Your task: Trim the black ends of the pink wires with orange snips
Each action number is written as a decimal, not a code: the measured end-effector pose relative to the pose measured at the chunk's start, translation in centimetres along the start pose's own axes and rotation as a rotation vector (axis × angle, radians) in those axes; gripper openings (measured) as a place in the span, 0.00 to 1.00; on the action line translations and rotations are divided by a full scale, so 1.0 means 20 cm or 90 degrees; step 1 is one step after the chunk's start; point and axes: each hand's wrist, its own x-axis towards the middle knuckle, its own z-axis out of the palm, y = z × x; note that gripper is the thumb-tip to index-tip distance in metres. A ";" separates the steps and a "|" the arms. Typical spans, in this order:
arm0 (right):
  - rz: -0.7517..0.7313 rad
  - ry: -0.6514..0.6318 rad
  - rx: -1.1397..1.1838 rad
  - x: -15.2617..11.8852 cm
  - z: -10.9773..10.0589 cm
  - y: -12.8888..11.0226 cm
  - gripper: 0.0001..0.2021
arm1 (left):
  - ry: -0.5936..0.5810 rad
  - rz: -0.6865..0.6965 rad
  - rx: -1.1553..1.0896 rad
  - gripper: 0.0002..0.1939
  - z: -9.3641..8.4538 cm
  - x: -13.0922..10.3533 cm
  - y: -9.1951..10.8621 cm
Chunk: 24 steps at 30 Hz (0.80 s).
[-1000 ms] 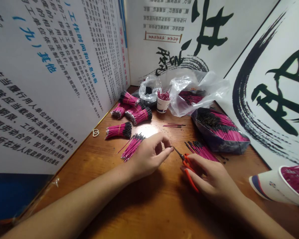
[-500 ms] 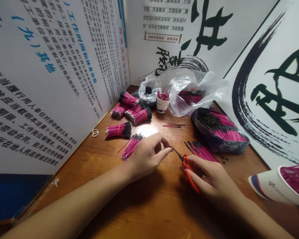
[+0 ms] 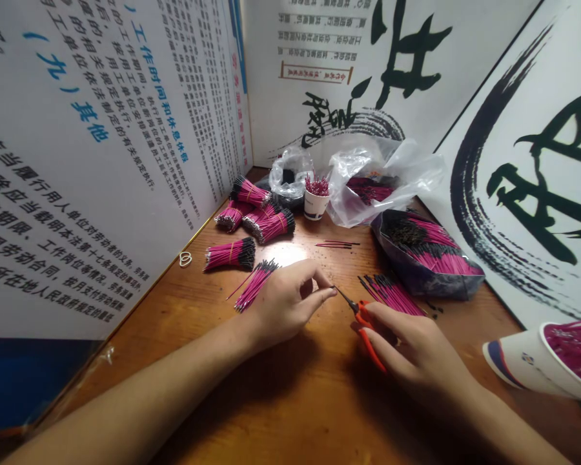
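Over the middle of the table, my left hand [image 3: 293, 300] is pinched, thumb against index finger. Whatever lies between those fingertips is too small to make out. My right hand [image 3: 409, 342] is closed round the red-orange handles of a small pair of scissors [image 3: 362, 315]. Their dark, narrow blades point left and reach the left fingertips. Just beyond my left hand lies a loose pile of pink wires with black ends [image 3: 255, 287]. Another loose pile of pink wires [image 3: 392, 295] rests behind the scissors, on the right.
Banded wire bundles [image 3: 230, 254] sit at the left. A paper cup [image 3: 315, 205] of wires stands at the back beside a clear plastic bag [image 3: 351, 210]. A dark open bag [image 3: 430, 284] full of wires is at right. A larger cup [image 3: 523, 358] lies tilted nearer. Printed panels enclose the table.
Hardly anything differs. My right hand and the scissors have shifted very slightly, while my left hand keeps its pinch in the same place.
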 end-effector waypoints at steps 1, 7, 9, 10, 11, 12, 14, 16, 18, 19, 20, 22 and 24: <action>0.001 0.003 -0.006 0.00 0.00 0.00 0.08 | -0.003 -0.006 -0.005 0.05 0.00 0.00 0.00; 0.017 0.028 -0.036 0.01 0.00 0.00 0.06 | -0.001 -0.026 -0.023 0.05 0.00 0.00 0.01; 0.018 0.028 -0.036 0.01 -0.01 0.00 0.06 | 0.002 -0.031 -0.022 0.05 0.00 0.00 0.00; 0.018 0.023 -0.034 0.01 -0.01 -0.01 0.06 | 0.003 -0.033 -0.021 0.06 0.00 0.00 0.00; 0.018 0.015 -0.031 0.01 -0.01 -0.01 0.06 | 0.000 -0.035 -0.020 0.06 0.00 0.00 0.00; 0.020 0.007 -0.028 0.01 -0.01 -0.01 0.06 | -0.002 -0.037 -0.020 0.06 0.00 0.00 0.00; 0.022 -0.006 -0.022 0.01 -0.01 -0.01 0.05 | -0.008 -0.039 -0.022 0.06 0.00 0.00 0.00; 0.024 -0.009 -0.017 0.00 -0.01 -0.02 0.05 | -0.011 -0.040 -0.024 0.05 0.00 0.00 0.00; 0.026 -0.012 -0.016 0.00 -0.01 -0.02 0.06 | -0.013 -0.038 -0.026 0.05 0.00 0.00 0.00; 0.027 -0.014 -0.014 0.01 -0.01 -0.02 0.06 | -0.014 -0.037 -0.028 0.05 0.00 0.00 0.00; 0.027 -0.018 -0.013 0.01 -0.01 -0.01 0.07 | -0.015 -0.035 -0.029 0.05 0.00 0.00 0.00; 0.026 -0.025 -0.006 0.01 -0.01 -0.01 0.07 | -0.015 -0.031 -0.030 0.05 0.00 0.00 0.00; 0.026 -0.028 -0.003 0.01 -0.01 -0.01 0.07 | -0.013 -0.029 -0.029 0.05 0.00 0.00 0.01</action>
